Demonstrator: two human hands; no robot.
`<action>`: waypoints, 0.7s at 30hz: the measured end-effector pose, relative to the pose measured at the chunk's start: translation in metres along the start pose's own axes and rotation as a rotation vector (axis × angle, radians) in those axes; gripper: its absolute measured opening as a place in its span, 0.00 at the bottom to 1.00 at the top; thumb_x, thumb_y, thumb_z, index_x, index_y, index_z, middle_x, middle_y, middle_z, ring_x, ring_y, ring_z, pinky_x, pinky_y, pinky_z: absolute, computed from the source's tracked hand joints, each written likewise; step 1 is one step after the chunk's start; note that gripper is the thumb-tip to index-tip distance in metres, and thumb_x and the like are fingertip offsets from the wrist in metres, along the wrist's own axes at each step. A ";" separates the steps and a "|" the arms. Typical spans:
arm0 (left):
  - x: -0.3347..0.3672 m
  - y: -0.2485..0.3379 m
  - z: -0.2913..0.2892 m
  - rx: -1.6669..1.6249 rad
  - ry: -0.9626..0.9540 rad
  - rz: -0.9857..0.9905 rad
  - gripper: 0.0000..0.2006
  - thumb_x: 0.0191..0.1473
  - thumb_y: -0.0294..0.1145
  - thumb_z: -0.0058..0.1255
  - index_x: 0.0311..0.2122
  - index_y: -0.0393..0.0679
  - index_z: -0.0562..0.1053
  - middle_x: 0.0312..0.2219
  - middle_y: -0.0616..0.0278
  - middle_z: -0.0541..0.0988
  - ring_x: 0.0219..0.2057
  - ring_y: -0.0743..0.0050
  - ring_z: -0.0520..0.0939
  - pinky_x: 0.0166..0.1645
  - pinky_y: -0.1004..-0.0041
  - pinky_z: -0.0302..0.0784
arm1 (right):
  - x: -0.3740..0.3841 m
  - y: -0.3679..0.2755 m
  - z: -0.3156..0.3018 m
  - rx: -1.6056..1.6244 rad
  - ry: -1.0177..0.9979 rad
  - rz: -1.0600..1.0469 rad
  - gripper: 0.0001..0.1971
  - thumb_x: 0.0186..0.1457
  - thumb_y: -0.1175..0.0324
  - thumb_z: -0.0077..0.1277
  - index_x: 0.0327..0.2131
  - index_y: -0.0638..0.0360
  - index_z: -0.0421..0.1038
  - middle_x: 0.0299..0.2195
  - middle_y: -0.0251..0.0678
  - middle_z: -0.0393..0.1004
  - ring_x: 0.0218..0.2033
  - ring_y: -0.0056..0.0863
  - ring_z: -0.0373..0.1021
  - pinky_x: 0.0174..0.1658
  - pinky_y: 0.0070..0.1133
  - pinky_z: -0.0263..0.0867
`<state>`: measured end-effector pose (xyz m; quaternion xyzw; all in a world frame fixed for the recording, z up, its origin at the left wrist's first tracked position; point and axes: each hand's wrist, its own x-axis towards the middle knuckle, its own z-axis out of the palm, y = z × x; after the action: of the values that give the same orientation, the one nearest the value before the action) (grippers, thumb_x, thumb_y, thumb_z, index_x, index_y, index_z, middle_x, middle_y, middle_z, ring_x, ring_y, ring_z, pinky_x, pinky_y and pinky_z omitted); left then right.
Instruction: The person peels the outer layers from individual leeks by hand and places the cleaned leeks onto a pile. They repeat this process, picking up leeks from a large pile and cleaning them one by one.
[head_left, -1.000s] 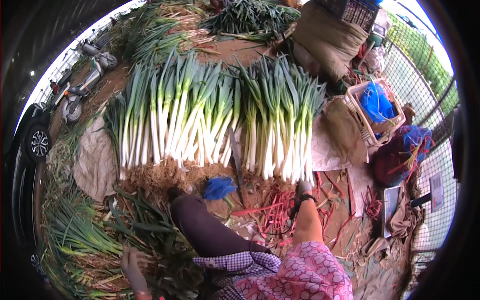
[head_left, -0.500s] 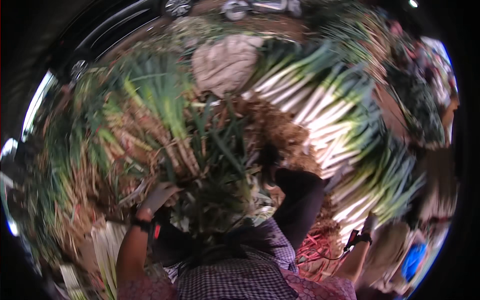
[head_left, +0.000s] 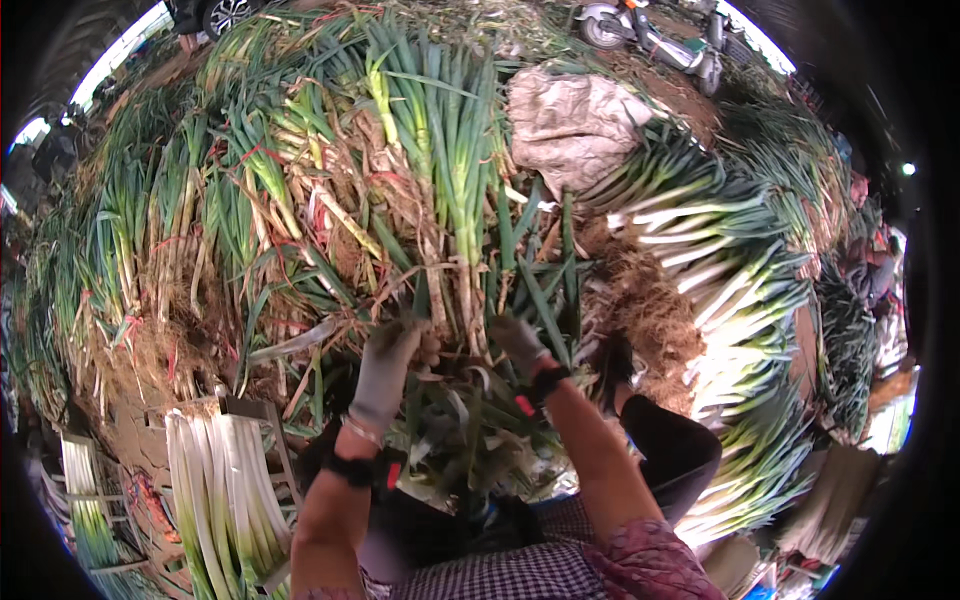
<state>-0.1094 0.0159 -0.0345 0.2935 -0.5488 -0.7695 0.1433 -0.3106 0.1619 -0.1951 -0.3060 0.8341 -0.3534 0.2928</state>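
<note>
A bunch of long green onions (head_left: pixel 463 180), with brown outer leaves low on the stalks, stands in front of me. My left hand (head_left: pixel 392 362), in a pale glove, is at the rooty lower ends on the left side, its fingers curled around stalks there. My right hand (head_left: pixel 517 340), also gloved, is just right of the same stalks; its fingers are blurred, and I cannot tell whether they touch. Stripped leaves (head_left: pixel 470 430) lie beneath both hands, between my legs.
Cleaned white-stemmed green onions (head_left: pixel 735 290) fan out at right beside a heap of roots (head_left: pixel 650 320). More untrimmed bunches (head_left: pixel 165 230) fill the left. White stalks (head_left: pixel 220 490) sit in a metal frame at lower left. A pale sack (head_left: pixel 572 125) and a scooter (head_left: pixel 655 45) are farther back.
My right hand has come from the cleaned green onions at far right to the bunch in front. My left hand has moved in to the stalk bases. The view has swung left.
</note>
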 end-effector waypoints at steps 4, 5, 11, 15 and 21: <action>-0.009 0.006 -0.009 -0.031 0.037 -0.005 0.14 0.59 0.36 0.43 0.41 0.36 0.72 0.29 0.59 0.78 0.27 0.76 0.78 0.32 0.76 0.73 | 0.035 0.012 0.083 -0.118 0.140 0.275 0.18 0.53 0.62 0.45 0.43 0.62 0.70 0.37 0.50 0.75 0.41 0.47 0.71 0.43 0.34 0.66; -0.010 0.009 -0.005 -0.070 0.011 0.021 0.12 0.59 0.33 0.42 0.41 0.35 0.72 0.28 0.59 0.78 0.27 0.77 0.77 0.32 0.78 0.72 | 0.048 0.041 0.094 -0.108 0.255 0.231 0.20 0.50 0.55 0.51 0.41 0.60 0.71 0.36 0.52 0.75 0.41 0.47 0.71 0.42 0.33 0.67; -0.022 0.024 -0.008 -0.115 0.045 -0.028 0.11 0.59 0.28 0.41 0.43 0.32 0.71 0.29 0.59 0.78 0.28 0.79 0.77 0.34 0.81 0.71 | 0.053 0.021 0.118 -0.148 0.208 0.351 0.34 0.45 0.49 0.54 0.51 0.61 0.62 0.38 0.51 0.74 0.40 0.50 0.71 0.43 0.37 0.67; -0.020 0.019 0.000 -0.062 0.030 -0.055 0.12 0.60 0.29 0.41 0.43 0.32 0.70 0.29 0.58 0.78 0.28 0.76 0.78 0.34 0.79 0.72 | 0.057 0.021 0.128 -0.175 0.251 0.393 0.44 0.40 0.47 0.59 0.57 0.58 0.52 0.39 0.50 0.73 0.40 0.46 0.72 0.41 0.36 0.66; -0.019 0.013 -0.005 -0.030 0.082 0.001 0.12 0.60 0.31 0.41 0.42 0.33 0.71 0.28 0.58 0.77 0.28 0.76 0.78 0.33 0.78 0.72 | -0.005 -0.072 0.054 0.951 -0.002 0.021 0.16 0.51 0.71 0.56 0.43 0.67 0.68 0.31 0.34 0.75 0.30 0.22 0.71 0.33 0.19 0.67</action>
<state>-0.0922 0.0177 -0.0175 0.3225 -0.5309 -0.7648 0.1706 -0.2475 0.1029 -0.1691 -0.1300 0.5824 -0.6930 0.4045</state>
